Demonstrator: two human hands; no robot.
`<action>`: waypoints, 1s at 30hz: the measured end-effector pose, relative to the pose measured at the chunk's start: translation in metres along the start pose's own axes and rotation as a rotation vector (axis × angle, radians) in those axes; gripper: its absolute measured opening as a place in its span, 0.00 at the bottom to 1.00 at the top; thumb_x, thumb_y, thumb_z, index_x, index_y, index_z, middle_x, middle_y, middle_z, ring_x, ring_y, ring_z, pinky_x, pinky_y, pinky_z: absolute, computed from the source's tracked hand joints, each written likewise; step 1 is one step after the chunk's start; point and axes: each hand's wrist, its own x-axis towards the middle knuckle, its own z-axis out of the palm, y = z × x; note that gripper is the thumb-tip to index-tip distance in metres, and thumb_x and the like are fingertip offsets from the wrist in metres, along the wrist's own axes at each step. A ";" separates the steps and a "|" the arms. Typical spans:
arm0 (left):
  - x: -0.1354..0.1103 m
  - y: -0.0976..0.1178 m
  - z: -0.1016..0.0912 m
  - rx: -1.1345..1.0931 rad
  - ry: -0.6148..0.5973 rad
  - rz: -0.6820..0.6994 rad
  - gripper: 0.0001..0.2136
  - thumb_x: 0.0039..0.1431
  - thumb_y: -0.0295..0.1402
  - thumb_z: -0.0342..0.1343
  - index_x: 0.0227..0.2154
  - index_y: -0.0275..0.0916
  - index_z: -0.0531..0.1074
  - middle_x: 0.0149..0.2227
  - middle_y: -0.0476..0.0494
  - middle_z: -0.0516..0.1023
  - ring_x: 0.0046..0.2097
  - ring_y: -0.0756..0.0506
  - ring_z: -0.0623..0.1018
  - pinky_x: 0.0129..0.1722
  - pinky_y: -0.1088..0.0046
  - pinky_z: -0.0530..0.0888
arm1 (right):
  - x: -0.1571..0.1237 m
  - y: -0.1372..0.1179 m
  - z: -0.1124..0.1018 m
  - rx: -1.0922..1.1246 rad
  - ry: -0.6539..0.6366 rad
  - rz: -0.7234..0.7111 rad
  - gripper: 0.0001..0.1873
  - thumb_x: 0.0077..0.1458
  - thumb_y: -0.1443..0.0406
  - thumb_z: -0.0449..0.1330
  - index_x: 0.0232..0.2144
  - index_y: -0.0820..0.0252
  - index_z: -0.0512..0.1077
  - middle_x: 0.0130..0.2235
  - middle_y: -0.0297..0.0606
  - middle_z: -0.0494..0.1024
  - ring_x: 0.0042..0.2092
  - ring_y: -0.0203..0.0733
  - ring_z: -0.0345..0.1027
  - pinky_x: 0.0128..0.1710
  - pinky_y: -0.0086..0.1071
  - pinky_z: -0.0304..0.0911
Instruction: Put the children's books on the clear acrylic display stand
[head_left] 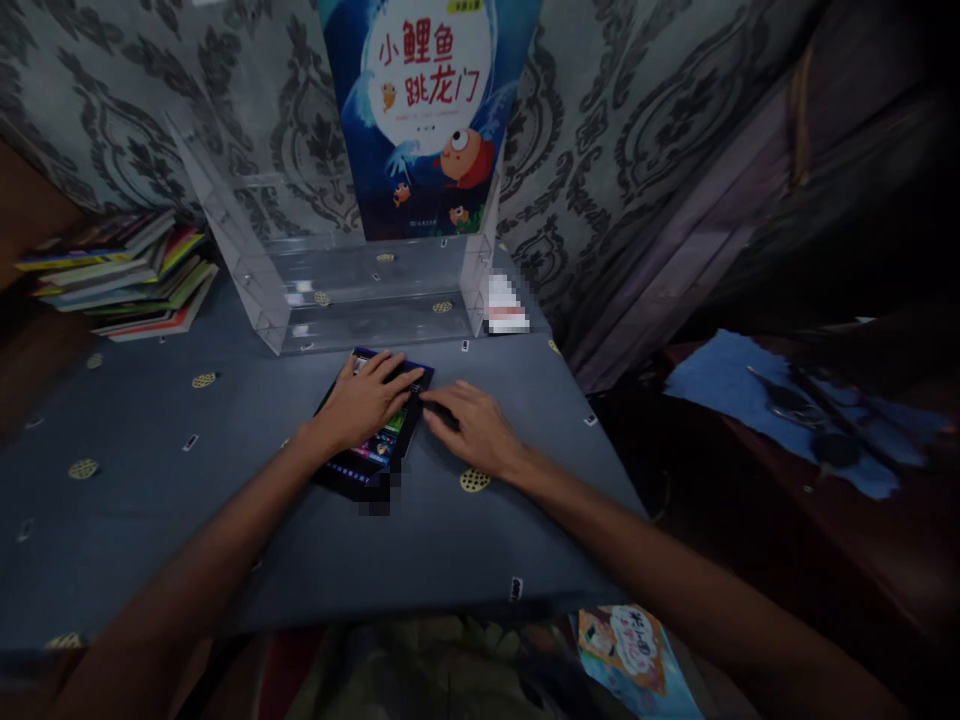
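Observation:
A dark book (386,440) with a blue border and small colourful pictures on its cover lies on the cloth-covered table, slightly turned. My left hand (367,398) rests flat across the upper part of the cover, fingers spread, hiding much of it. Beside the book's right edge is my right hand (472,425), its fingers bent and the thumb apart from the forefinger. The forefinger tip reaches the book's edge; whether it touches is unclear. Behind the hands stands a clear plastic rack (259,290), with a blue picture book (427,190) showing a red fish upright in it.
A stack of books (131,270) sits at the table's back left. Right of the rack is a blurred-out white item (506,305). Beyond the table's right edge, a blue cloth (735,385) lies on a dark red surface. Another colourful book (634,655) is below the front edge.

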 end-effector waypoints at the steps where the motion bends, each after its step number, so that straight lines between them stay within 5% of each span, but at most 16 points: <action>1: 0.000 0.002 -0.001 0.041 0.017 -0.046 0.21 0.74 0.39 0.40 0.65 0.48 0.64 0.67 0.36 0.66 0.68 0.32 0.63 0.62 0.39 0.62 | 0.002 0.002 0.000 0.014 -0.014 -0.003 0.17 0.66 0.63 0.55 0.53 0.61 0.75 0.47 0.46 0.82 0.50 0.50 0.72 0.52 0.46 0.67; 6: 0.003 0.010 -0.008 0.208 0.030 -0.250 0.21 0.72 0.38 0.41 0.64 0.44 0.66 0.61 0.30 0.71 0.58 0.29 0.72 0.52 0.43 0.72 | 0.019 0.012 0.002 0.017 -0.118 0.002 0.21 0.68 0.62 0.54 0.60 0.57 0.70 0.59 0.45 0.75 0.64 0.51 0.61 0.61 0.52 0.60; 10: 0.004 0.010 -0.007 0.208 0.065 -0.288 0.20 0.72 0.38 0.42 0.61 0.41 0.69 0.54 0.29 0.76 0.54 0.30 0.75 0.51 0.46 0.72 | 0.029 0.015 0.004 -0.022 -0.173 0.001 0.21 0.69 0.61 0.53 0.61 0.54 0.70 0.63 0.43 0.72 0.67 0.50 0.58 0.63 0.54 0.58; 17: 0.005 -0.011 0.008 -0.034 0.128 -0.066 0.18 0.73 0.33 0.43 0.58 0.44 0.72 0.63 0.38 0.72 0.64 0.38 0.70 0.61 0.51 0.66 | 0.011 0.005 0.004 -0.092 -0.187 -0.062 0.23 0.70 0.59 0.52 0.63 0.59 0.68 0.67 0.47 0.66 0.69 0.52 0.55 0.66 0.54 0.56; 23: 0.005 -0.016 0.011 -0.094 0.146 -0.054 0.17 0.72 0.37 0.47 0.58 0.42 0.72 0.63 0.37 0.72 0.65 0.37 0.69 0.61 0.52 0.64 | -0.011 -0.009 0.002 -0.100 -0.164 -0.206 0.26 0.69 0.54 0.55 0.60 0.65 0.70 0.62 0.54 0.71 0.67 0.55 0.59 0.63 0.56 0.60; 30: 0.004 -0.015 0.013 -0.091 0.149 -0.047 0.18 0.72 0.35 0.46 0.59 0.41 0.72 0.63 0.36 0.72 0.65 0.37 0.69 0.61 0.51 0.65 | -0.027 -0.019 -0.003 -0.064 -0.074 -0.377 0.18 0.69 0.59 0.55 0.51 0.66 0.76 0.54 0.52 0.79 0.58 0.53 0.71 0.57 0.52 0.68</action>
